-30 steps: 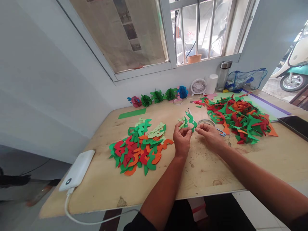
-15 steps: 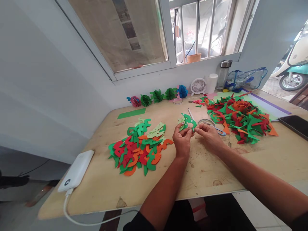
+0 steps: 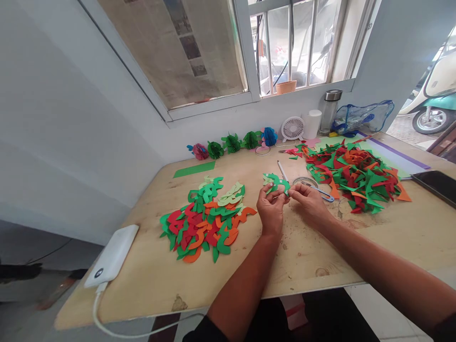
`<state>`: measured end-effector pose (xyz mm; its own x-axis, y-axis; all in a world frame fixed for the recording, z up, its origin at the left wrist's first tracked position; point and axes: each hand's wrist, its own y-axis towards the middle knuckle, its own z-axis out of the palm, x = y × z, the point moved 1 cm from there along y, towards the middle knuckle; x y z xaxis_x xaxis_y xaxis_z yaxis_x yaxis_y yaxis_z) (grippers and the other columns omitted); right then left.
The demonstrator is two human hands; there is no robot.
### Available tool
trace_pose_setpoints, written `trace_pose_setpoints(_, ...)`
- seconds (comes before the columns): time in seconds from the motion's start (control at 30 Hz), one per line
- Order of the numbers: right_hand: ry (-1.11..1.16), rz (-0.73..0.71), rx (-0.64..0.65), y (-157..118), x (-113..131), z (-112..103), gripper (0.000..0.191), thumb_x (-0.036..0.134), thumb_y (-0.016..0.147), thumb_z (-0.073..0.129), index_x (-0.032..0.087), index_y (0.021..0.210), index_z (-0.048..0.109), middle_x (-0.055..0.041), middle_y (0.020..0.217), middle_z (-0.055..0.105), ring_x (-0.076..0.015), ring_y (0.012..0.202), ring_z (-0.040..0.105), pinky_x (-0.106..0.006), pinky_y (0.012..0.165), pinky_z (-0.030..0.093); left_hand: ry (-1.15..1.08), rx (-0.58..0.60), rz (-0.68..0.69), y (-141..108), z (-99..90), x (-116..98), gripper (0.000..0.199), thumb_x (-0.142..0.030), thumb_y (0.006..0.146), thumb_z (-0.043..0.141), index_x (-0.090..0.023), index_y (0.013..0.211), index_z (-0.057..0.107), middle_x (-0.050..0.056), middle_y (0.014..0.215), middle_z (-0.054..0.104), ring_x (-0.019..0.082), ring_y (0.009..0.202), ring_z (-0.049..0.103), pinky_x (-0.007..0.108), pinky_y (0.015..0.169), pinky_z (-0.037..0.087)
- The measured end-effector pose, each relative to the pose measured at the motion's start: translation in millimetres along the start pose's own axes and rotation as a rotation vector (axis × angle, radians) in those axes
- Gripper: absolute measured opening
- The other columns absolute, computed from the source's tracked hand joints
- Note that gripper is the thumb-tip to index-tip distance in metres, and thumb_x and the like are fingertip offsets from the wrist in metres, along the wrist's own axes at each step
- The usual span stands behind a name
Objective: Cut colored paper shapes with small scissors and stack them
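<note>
Between my hands is a curved green paper piece (image 3: 276, 181) with small white spots, light green paper showing at its left. My left hand (image 3: 271, 209) pinches its lower left part with thumb and fingers. The fingertips of my right hand (image 3: 306, 199) are closed on its right end. Left of my hands lies a pile of curved cut paper shapes (image 3: 199, 228) in green, red, orange and light green. To the right is a heap of pointed paper scraps (image 3: 363, 173). A pen (image 3: 282, 169) and a tape roll (image 3: 305, 182) lie just beyond my hands.
A light blue cutter (image 3: 324, 194) lies by the tape. Along the wall stand folded paper turtles (image 3: 233, 142), a small fan (image 3: 292, 128), a white cylinder (image 3: 312, 124) and a glass bottle (image 3: 329, 111). A power bank (image 3: 112, 256) sits left, a phone (image 3: 436, 185) right.
The green paper's raised upper part has tipped down and now sits lower, flatter between my fingers. Both hands keep their grip in nearly the same place.
</note>
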<state>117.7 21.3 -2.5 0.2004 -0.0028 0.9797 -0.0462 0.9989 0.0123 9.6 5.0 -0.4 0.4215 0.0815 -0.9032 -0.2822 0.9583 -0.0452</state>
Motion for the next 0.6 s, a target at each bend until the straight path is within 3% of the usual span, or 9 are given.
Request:
trace_pose_setpoints(0.23,-0.023,-0.017,-0.018,1.1,-0.9,-0.9,0.029,0.046,0.063,0.074,0.021,0.067,0.061,-0.0003,0.067,0.061,-0.0164,0.067,0.055,-0.032,0.069,0.043,0.005,-0.010,0.020,-1.8,1.1,0.0,0.060,-0.026,0.062,0.075,-0.017,0.115,0.050,0.003,0.077,0.069,0.015,0.073,0.067,0.033,0.076,0.055)
trace_pose_setpoints(0.6,-0.022,-0.025,-0.015,2.2,-2.6,-0.9,0.027,0.044,0.063,0.074,0.020,0.066,0.061,-0.0002,0.066,0.061,-0.0157,0.065,0.054,-0.031,0.068,0.042,0.035,0.011,0.042,-2.6,0.2,0.5,0.061,-0.019,0.063,0.073,-0.016,0.119,0.049,0.002,0.075,0.068,0.015,0.068,0.067,0.031,0.071,0.056)
